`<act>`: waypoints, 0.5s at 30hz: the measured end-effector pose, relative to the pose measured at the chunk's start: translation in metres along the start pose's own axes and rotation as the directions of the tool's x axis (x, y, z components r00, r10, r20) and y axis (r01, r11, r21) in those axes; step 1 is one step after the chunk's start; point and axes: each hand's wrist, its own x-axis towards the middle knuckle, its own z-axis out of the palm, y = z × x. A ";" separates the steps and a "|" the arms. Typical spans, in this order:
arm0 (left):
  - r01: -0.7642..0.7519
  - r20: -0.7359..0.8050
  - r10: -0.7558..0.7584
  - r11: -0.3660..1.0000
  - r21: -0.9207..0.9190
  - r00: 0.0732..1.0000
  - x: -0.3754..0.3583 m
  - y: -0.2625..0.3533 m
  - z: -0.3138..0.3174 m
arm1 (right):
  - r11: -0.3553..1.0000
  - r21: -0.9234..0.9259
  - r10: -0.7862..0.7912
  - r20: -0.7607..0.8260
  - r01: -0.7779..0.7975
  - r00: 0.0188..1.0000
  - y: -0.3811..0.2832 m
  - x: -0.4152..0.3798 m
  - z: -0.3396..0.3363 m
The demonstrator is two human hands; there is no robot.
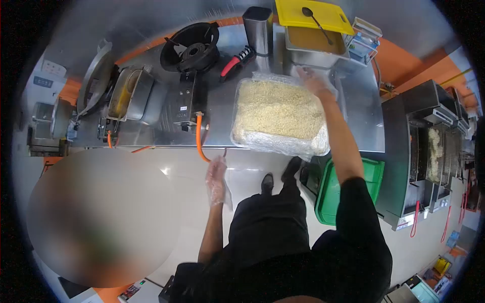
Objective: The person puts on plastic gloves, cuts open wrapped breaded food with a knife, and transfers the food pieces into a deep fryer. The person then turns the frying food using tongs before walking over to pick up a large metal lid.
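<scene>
A large tray of pale shredded food [279,108], lined with clear plastic film, sits on the steel counter [222,101]. My right hand [313,82], in a thin clear glove, rests at the tray's far right corner, touching the film there. My left hand [216,177], also gloved, hangs free below the counter's front edge with fingers loosely apart, holding nothing. Beyond the tray stands a steel pan of yellow-brown sauce [314,43], with a yellow cutting board [313,15] and a ladle [316,21] on top.
A black gas burner [192,46] with an orange hose [200,144], a steel canister [257,28], a red-handled tool [236,61] and a wok [96,76] share the counter. A green bin [336,189] stands on the floor at right, beside steel equipment [429,146]. A blurred area covers the lower left.
</scene>
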 end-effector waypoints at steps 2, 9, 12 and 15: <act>0.070 0.111 -0.063 0.996 -0.063 0.992 -0.014 -0.020 -0.001 | 0.995 0.020 0.096 0.096 -0.098 0.991 -0.041 0.001 -0.001; 0.148 0.306 -0.108 0.983 -0.111 0.946 -0.019 -0.027 -0.027 | 0.897 0.047 -0.436 0.251 0.439 0.864 -0.098 -0.051 0.034; 0.035 0.333 -0.038 0.999 0.015 0.942 -0.001 -0.028 -0.031 | 0.770 -0.107 -0.577 0.303 0.628 0.759 -0.105 -0.119 0.017; -0.035 0.413 0.043 0.999 -0.027 0.910 0.014 -0.018 -0.011 | 0.832 0.439 -0.447 0.167 0.339 0.879 -0.096 -0.190 0.003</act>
